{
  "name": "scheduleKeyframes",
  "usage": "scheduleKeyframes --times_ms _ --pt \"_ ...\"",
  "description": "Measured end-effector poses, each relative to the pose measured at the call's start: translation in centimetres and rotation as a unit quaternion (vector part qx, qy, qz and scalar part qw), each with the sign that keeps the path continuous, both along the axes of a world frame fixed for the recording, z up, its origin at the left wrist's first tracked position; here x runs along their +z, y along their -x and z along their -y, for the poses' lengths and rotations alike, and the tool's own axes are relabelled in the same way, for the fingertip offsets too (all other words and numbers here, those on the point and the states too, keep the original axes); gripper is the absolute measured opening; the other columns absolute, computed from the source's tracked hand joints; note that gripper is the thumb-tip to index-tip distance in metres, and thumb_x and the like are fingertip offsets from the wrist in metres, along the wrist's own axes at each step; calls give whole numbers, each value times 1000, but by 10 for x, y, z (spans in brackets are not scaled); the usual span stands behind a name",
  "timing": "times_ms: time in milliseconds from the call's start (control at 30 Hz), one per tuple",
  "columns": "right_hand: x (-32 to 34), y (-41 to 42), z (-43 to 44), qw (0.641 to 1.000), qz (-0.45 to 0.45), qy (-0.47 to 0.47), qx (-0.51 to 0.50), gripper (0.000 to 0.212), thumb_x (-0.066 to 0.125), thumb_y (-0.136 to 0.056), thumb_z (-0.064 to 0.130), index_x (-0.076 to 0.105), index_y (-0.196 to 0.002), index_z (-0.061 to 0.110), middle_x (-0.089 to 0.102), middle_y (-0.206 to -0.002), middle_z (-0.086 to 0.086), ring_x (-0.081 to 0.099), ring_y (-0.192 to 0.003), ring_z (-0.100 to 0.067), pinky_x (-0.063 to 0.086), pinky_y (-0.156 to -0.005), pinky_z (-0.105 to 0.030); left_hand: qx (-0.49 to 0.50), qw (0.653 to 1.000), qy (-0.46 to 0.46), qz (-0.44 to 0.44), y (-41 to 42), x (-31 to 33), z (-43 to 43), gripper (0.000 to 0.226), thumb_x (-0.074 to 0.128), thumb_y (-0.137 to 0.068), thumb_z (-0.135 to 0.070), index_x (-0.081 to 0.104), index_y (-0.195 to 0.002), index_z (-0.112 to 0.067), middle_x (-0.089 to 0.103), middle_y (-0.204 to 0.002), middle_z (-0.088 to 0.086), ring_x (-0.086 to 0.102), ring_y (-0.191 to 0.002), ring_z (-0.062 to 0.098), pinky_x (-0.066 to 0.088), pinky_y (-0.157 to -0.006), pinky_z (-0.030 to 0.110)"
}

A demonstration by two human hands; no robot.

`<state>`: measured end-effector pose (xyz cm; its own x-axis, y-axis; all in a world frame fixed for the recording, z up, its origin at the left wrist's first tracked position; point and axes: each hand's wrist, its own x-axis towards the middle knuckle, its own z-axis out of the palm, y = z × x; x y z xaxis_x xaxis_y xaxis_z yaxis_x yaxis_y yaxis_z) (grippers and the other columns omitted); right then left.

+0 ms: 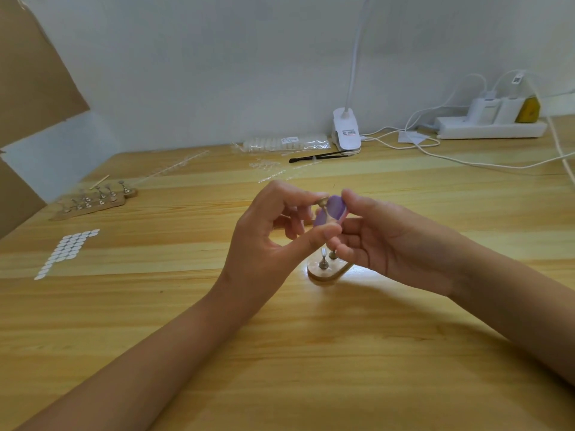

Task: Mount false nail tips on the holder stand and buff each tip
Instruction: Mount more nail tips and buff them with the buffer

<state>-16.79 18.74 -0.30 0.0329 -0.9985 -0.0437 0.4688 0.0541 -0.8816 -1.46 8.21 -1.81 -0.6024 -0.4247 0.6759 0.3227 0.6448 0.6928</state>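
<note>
Above the middle of the wooden surface [280, 353], both hands are raised and meet. The left hand [270, 237] pinches a small metal peg [322, 203] between forefinger and thumb, with its other fingers loosely curled beneath. The right hand [385, 244] comes in from 3 o'clock and grips a purple buffer [336, 206], thumb on top and fingers curled under it. The buffer lies against the head of the peg. Whether a nail tip sits on that peg is too small to tell.

Just below the hands, toward 6 o'clock, a pale holder stand [323, 275] rests on the surface with two metal pegs upright in it, partly hidden by the right fingers.

At 10 o'clock lies a second stand [93, 203] crowded with pegs, with a thin wooden stick [99, 181] beside it. At 9 o'clock is a sheet of white oval stickers [70, 251]. At 12 o'clock, by the wall, are a clear bag of nail tips [280, 144], a black brush [314, 157] and a white clip lamp [346, 132]. A power strip [491, 127] with plugged-in chargers and white cables sits at 2 o'clock.
</note>
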Motion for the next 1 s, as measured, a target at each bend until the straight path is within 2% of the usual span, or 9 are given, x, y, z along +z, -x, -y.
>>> scheduleKeyframes --times_ms 167,300,433,567,700,800,833,933,1000 --pt "4 2 -2 998 54 23 5 34 73 -82 44 75 -99 14 68 -96 -7 66 -81 -9 56 -76 -18 1 1000 -14 -5 1 0 -2 21 74 -80 -31 64 -98 -31 57 -87 -17 53 -75 5 46 -72 20" --pt "4 1 -2 998 -47 13 -25 25 66 -85 41 73 -92 18 62 -94 -9 63 -78 -10 57 -76 -19 2 1000 -14 2 -1 1 -2 24 74 -80 -32 65 -102 -32 56 -87 -13 53 -76 7 47 -72 20" --pt "6 3 -4 998 45 38 11 39 77 -79 40 71 -104 11 63 -95 -10 64 -78 -11 57 -74 -20 -5 1000 -21 -11 -1 3 -3 23 74 -80 -36 65 -100 -42 57 -87 -16 54 -76 7 48 -73 21" --pt "7 2 -4 999 -33 37 0 26 65 -86 36 71 -96 12 59 -96 -10 62 -81 -10 56 -77 -20 -6 1000 -18 -2 -1 3 -4 24 74 -79 -35 65 -99 -44 57 -86 -14 53 -75 6 47 -73 21" --pt "5 5 -4 999 44 32 1 34 65 -85 33 70 -108 8 65 -94 -10 65 -79 -11 57 -74 -21 -4 999 -34 -14 0 2 -5 22 74 -80 -33 64 -99 -39 59 -85 -17 55 -76 8 49 -74 21" --pt "3 3 -2 998 -57 13 -5 28 66 -86 33 72 -104 13 69 -91 -5 66 -82 -11 56 -77 -21 -1 999 -40 -8 -1 1 -4 23 74 -80 -34 65 -99 -44 58 -84 -15 55 -76 4 48 -74 19" --pt "2 2 -2 998 -53 14 4 28 70 -84 36 73 -102 14 69 -91 -5 66 -84 -11 56 -78 -21 0 999 -48 -9 -1 1 -3 23 74 -80 -34 66 -98 -46 59 -83 -15 55 -76 3 48 -74 18" --pt "1 2 -2 998 53 31 19 35 76 -80 40 74 -102 14 69 -92 -5 67 -84 -11 56 -79 -20 0 997 -70 -27 0 2 -1 23 74 -81 -33 65 -94 -50 59 -81 -17 55 -76 0 48 -74 17" --pt "-1 1 -1 999 19 26 7 32 72 -83 41 74 -102 15 67 -94 -6 67 -84 -10 56 -80 -20 -3 998 -64 -24 0 3 -1 23 74 -81 -33 65 -95 -49 59 -82 -16 55 -77 1 48 -75 17"
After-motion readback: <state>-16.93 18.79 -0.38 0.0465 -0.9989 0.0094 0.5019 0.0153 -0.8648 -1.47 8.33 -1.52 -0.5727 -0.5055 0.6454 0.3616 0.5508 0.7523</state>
